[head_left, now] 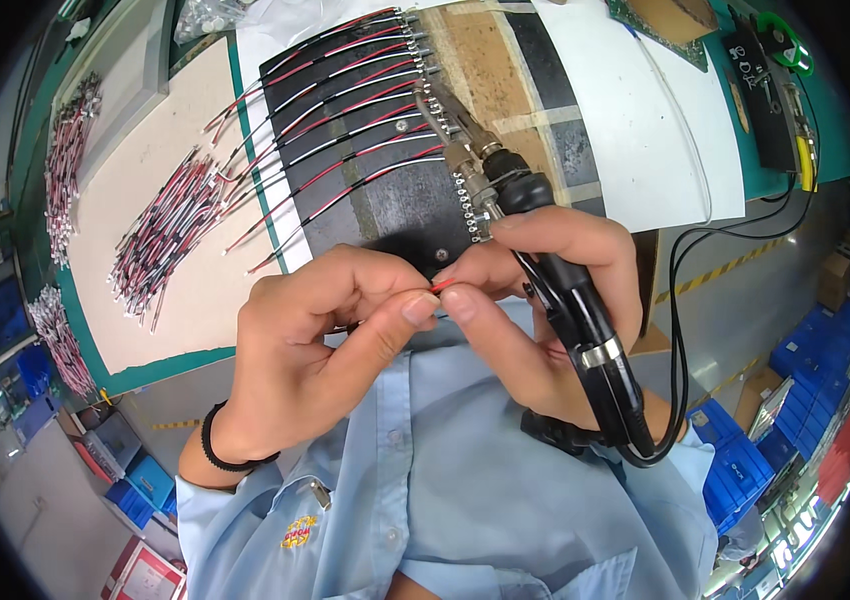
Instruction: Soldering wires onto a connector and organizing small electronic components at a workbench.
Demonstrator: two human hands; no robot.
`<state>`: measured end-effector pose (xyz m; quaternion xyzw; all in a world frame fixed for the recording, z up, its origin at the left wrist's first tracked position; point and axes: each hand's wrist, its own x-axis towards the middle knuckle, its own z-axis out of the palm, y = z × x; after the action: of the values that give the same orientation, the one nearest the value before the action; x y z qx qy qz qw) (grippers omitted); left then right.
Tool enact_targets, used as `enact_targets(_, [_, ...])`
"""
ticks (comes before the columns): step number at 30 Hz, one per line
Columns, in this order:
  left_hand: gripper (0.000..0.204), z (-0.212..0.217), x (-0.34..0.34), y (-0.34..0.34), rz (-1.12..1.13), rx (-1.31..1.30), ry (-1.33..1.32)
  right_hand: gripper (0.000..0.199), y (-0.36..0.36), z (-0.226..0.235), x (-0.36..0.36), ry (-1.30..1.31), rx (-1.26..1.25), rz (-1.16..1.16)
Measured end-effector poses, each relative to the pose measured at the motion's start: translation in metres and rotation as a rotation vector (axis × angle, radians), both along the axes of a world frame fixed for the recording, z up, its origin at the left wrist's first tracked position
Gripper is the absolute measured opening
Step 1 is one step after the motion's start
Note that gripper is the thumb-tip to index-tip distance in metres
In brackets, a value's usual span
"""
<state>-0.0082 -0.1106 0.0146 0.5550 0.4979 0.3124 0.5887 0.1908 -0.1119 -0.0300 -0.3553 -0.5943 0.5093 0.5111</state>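
Close in front of my chest, both hands meet at a short red wire (442,286). My left hand (310,345) is closed, pinching one end between thumb and forefinger. The thumb and forefinger of my right hand (545,310) pinch the other end. A black soldering iron (580,305) also rests in my right hand; its metal tip points up and away over the work board. On that black board (340,215), several red, black and white wires (345,125) lie side by side, their right ends at a row of small metal parts (467,205).
Bundles of similar wires (170,235) lie on a beige sheet (125,340) to the left. White paper (660,110) covers the table at right, near a black device (760,95). Black cables (680,330) loop down from the iron. Blue bins (730,460) stand beyond the table.
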Motion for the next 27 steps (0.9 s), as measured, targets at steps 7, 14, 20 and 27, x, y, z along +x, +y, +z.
enact_targets(7, [0.01, -0.007, 0.003, 0.001, 0.097, -0.036, -0.135, 0.046, -0.003, -0.005, -0.01, 0.1, -0.068, -0.181])
enact_targets(14, [0.012, -0.01, 0.013, 0.013, 0.114, -0.174, -0.114, 0.051, 0.004, -0.008, 0.0, -0.128, 0.056, -0.12])
enact_targets(20, [0.015, -0.012, 0.012, 0.045, 0.031, -0.206, 0.138, 0.032, 0.013, -0.025, 0.023, -0.274, 0.162, -0.227])
enact_targets(27, [0.014, -0.012, 0.016, 0.076, 0.007, -0.291, 0.16, 0.052, 0.01, -0.024, 0.046, -0.414, 0.283, -0.236])
